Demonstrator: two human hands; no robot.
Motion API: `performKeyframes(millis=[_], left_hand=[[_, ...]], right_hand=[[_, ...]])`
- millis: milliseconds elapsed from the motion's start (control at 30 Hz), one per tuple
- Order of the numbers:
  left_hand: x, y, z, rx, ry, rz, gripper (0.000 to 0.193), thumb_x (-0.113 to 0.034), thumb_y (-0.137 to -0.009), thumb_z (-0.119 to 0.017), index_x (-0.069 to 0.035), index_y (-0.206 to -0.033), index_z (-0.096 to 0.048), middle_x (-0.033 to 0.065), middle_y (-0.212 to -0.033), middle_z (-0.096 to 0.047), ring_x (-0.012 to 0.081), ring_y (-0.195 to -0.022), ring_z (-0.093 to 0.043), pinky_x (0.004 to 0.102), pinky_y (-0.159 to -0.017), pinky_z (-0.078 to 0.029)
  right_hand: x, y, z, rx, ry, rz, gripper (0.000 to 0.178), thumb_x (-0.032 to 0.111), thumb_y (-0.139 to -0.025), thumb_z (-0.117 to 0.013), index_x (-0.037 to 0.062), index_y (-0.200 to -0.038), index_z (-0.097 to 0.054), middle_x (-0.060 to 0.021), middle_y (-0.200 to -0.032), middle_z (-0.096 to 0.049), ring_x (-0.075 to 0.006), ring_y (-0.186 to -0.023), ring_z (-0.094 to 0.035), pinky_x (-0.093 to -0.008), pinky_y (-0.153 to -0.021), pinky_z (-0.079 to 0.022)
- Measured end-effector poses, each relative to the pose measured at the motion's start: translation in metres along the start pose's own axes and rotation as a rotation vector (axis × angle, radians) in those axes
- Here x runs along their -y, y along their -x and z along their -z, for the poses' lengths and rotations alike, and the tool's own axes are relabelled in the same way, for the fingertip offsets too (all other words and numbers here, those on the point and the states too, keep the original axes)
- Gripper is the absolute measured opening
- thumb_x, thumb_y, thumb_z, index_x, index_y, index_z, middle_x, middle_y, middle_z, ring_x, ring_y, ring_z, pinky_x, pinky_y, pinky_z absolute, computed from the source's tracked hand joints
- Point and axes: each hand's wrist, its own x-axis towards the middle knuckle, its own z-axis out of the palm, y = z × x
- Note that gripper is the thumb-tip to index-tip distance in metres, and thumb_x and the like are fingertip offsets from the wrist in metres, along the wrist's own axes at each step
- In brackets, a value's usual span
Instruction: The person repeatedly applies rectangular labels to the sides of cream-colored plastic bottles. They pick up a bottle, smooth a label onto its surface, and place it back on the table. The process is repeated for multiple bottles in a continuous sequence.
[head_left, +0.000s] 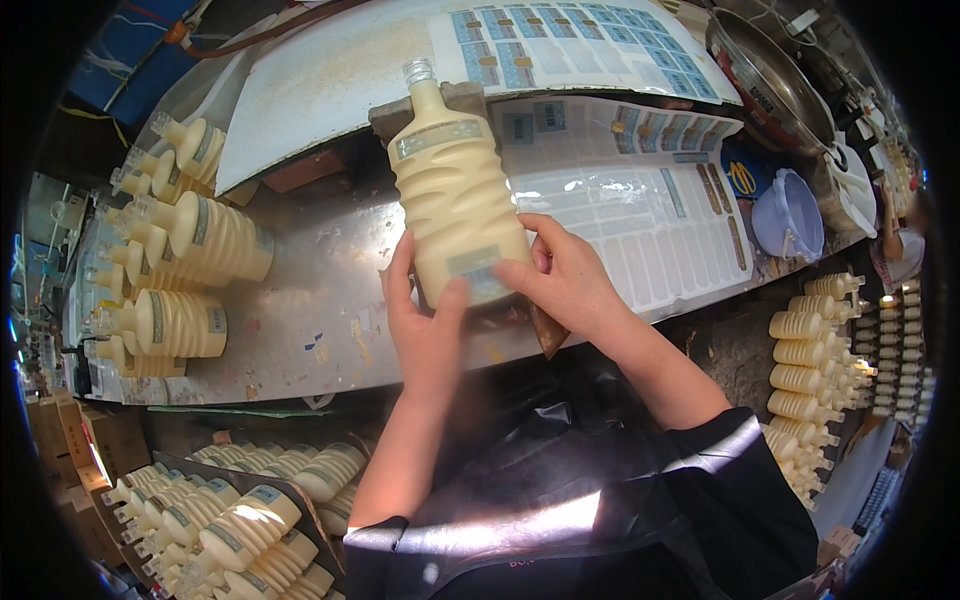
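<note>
Metal table (pixel 300 320), cream bottle (pixel 455 205), left hand (pixel 425 325) and right hand (pixel 560 275) touching it

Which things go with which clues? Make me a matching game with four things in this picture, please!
Things:
1. held bottle
2. bucket
3. right sleeve
4. bottle group

Clues:
A. black
B. at the left end of the table
C. between the left hand and right hand
D. pale bluish purple

Right pairs: 1-C, 2-D, 3-A, 4-B.
</note>
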Motion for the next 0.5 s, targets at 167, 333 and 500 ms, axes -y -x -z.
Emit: performKeyframes(millis=[167,333,500], left_hand=[[-0.003,0.001,-0.002,-0.001,0.025,0.012,0.071,-0.016,-0.092,-0.07,-0.002,-0.155,-0.04,0.0167,-0.148,-0.043,0.0281,-0.139,-0.044,0.0418,-0.116,-0.036],[0.003,-0.001,0.0,0.013,-0.02,-0.01,0.073,-0.015,-0.09,-0.071,-0.002,-0.154,-0.039,0.0166,-0.147,-0.043,0.0278,-0.138,-0.044,0.0416,-0.116,-0.037],[-0.006,0.001,-0.001,0.021,-0.096,-0.011,0.082,-0.014,-0.083,-0.074,-0.002,-0.154,-0.036,0.0175,-0.145,-0.042,0.0294,-0.136,-0.045,0.0429,-0.114,-0.039]], right_hand=[[-0.003,-0.001,-0.001,-0.008,-0.007,0.007,0.063,0.031,-0.084,-0.08,-0.0011,-0.134,-0.059,0.0014,-0.076,-0.05,-0.0087,-0.07,-0.05,-0.0263,-0.065,-0.045],[-0.007,-0.001,0.001,0.008,-0.059,-0.001,0.052,0.029,-0.092,-0.072,-0.0004,-0.133,-0.059,0.0008,-0.083,-0.055,-0.0092,-0.075,-0.052,-0.0255,-0.069,-0.046],[0.002,-0.013,0.036,0.089,-0.527,-0.099,0.029,0.018,-0.1,-0.061,0.0032,-0.124,-0.062,-0.0036,-0.107,-0.065,-0.0099,-0.103,-0.059,-0.0255,-0.09,-0.048]])
